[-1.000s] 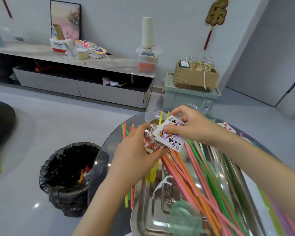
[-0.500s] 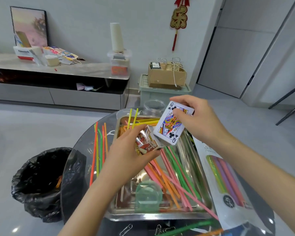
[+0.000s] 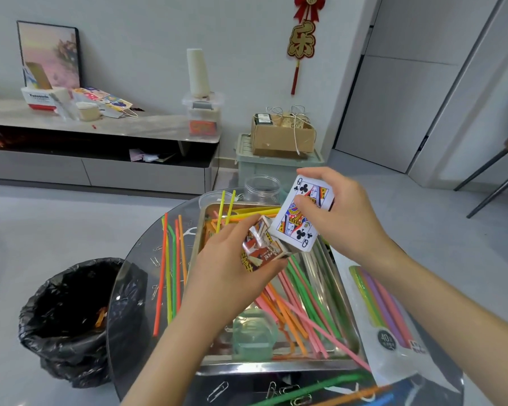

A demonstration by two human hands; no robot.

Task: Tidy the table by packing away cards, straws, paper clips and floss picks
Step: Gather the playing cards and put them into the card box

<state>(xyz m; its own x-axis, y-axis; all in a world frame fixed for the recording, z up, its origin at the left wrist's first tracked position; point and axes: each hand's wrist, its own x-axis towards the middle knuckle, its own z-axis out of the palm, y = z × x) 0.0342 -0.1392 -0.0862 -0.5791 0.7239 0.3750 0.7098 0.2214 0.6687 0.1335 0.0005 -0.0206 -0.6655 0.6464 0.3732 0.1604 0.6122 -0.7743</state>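
My right hand [image 3: 339,218] grips a stack of playing cards [image 3: 301,218] with the queen of clubs on top. Its lower end meets the open mouth of a red and white card box [image 3: 261,247], which my left hand [image 3: 232,271] holds over a steel tray [image 3: 276,366]. Coloured straws [image 3: 298,306] lie across the tray, and several more straws [image 3: 170,268] rest on the glass table to its left. Paper clips [image 3: 217,391] are scattered near the table's front edge. A bag of straws [image 3: 384,315] lies to the right of the tray.
A clear jar [image 3: 261,187] stands behind the tray, and a small green-tinted container [image 3: 254,335] sits inside it. A bin with a black liner [image 3: 68,317] stands on the floor to the left. A chair's legs [image 3: 493,183] show at far right.
The view has swung left to right and pulled back. My right hand has turned the card stack more upright, its lower end now at the box mouth.
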